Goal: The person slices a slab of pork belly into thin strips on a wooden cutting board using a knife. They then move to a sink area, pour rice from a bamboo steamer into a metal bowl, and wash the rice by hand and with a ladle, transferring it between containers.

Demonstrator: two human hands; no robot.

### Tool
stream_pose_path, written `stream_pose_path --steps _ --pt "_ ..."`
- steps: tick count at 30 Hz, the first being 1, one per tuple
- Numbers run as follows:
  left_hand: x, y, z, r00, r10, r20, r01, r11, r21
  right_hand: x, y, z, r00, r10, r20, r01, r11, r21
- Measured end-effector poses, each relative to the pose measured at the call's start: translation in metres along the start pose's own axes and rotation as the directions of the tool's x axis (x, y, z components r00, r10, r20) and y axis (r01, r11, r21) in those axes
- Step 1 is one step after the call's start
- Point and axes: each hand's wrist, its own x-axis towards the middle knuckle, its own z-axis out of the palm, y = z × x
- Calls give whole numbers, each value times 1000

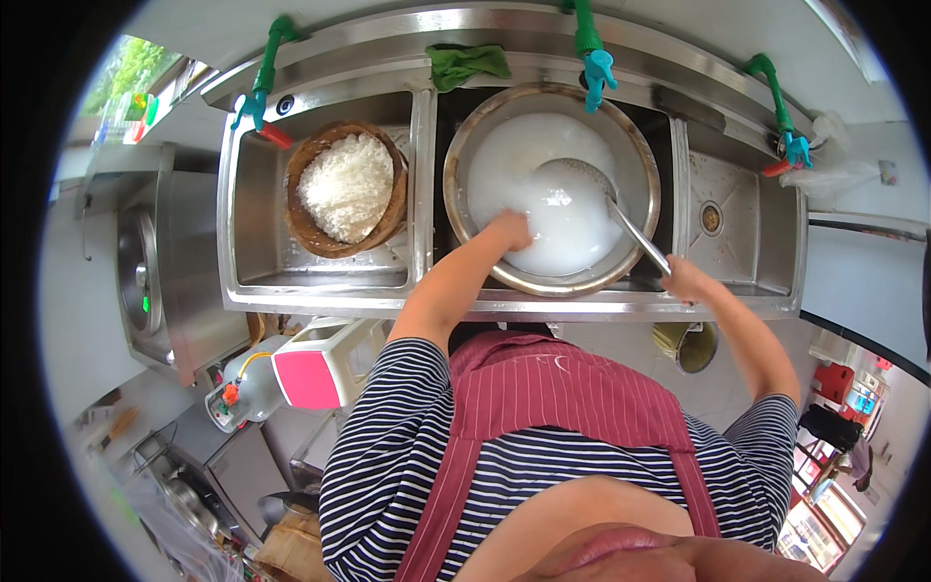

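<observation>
A large round metal basin (553, 287) of cloudy white liquid stands in the middle sink bay. My left hand (513, 231) is at the liquid near the basin's lower left side, its fingers partly hidden in the liquid. My right hand (685, 281) grips the metal handle of a perforated skimmer (644, 240), whose round head lies partly in the liquid. In the left sink bay a brown wooden bucket (342, 250) holds a heap of white grains that look like rice (348, 185).
Green pipes with blue taps (598, 76) stand along the sink's back edge, beside a green cloth (469, 65). The right sink bay (734, 247) has a drain with brown bits. Below the sink stand a yellowish bucket (687, 345) and a white and pink stool (309, 378).
</observation>
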Motion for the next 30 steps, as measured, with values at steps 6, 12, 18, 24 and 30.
stream_pose_path --steps 6,12,18,24,30 --pt "-56 13 -55 1000 -13 -8 14 997 72 -26 -43 38 974 6 226 -47 983 177" --pt "-81 -51 -55 828 127 -546 208 835 509 -10 -57 68 875 -57 480 -273 761 588" --pt "-118 -23 -64 994 104 -35 -76 884 462 8 -74 98 789 -228 570 -398 517 758" --pt "-129 3 -29 649 260 -715 -385 923 -13 8 -95 114 816 -337 470 -345 369 863" --pt "-159 4 -24 544 101 -833 -375 917 -134 -9 -101 109 850 -336 406 -309 308 900"
